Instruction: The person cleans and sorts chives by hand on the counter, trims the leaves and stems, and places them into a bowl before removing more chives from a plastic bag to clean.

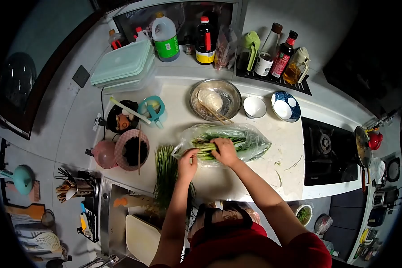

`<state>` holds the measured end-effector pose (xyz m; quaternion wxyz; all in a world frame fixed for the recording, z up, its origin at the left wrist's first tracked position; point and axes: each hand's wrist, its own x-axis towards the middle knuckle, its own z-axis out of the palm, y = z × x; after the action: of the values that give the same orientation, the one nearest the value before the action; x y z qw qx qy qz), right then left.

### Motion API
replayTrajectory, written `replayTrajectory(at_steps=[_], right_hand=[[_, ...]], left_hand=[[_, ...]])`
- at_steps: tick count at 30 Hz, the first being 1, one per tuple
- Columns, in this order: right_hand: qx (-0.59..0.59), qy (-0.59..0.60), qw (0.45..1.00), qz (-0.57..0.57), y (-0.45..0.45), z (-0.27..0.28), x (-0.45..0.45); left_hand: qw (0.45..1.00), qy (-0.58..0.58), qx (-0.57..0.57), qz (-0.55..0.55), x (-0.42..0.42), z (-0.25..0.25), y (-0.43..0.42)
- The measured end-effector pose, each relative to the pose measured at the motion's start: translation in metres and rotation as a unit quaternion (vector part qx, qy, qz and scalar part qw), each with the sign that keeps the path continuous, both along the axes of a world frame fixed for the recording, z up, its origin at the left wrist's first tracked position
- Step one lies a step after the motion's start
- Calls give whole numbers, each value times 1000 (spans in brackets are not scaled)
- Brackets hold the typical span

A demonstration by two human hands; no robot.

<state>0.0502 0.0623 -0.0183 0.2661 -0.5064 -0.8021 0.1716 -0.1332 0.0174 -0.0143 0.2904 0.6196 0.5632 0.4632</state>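
A clear plastic bag (254, 142) of long green stalks lies on the pale counter, its mouth facing left. My right hand (225, 152) rests on the green stalks (205, 145) at the bag's opening, fingers curled round them. At the left edge of the bag, my left hand (187, 164) has its fingers bent together against the plastic; what they pinch is too small to make out. A loose bunch of long green stalks (165, 172) lies left of my left hand and hangs over the counter's front edge.
Behind the bag are a metal bowl (233, 100) with dough and chopsticks, a white bowl (254, 107) and a blue patterned bowl (295, 109). A pink basket (119, 154) stands left, the sink (114, 223) front left, a gas stove (330, 165) right.
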Motion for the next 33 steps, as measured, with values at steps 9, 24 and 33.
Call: replayTrajectory(at_steps=[9,24,33], right_hand=[[76,-44,996,1,3,25,-7],[-98,320,942,-17,-17,17,15],[-1,61,998,-28,-16,-2,29]], left_hand=[[1000,7,18,12,-1,1,-19],[975,-193,-112,-16,34,-25,4],[992,125,11,16,36,-11,11]])
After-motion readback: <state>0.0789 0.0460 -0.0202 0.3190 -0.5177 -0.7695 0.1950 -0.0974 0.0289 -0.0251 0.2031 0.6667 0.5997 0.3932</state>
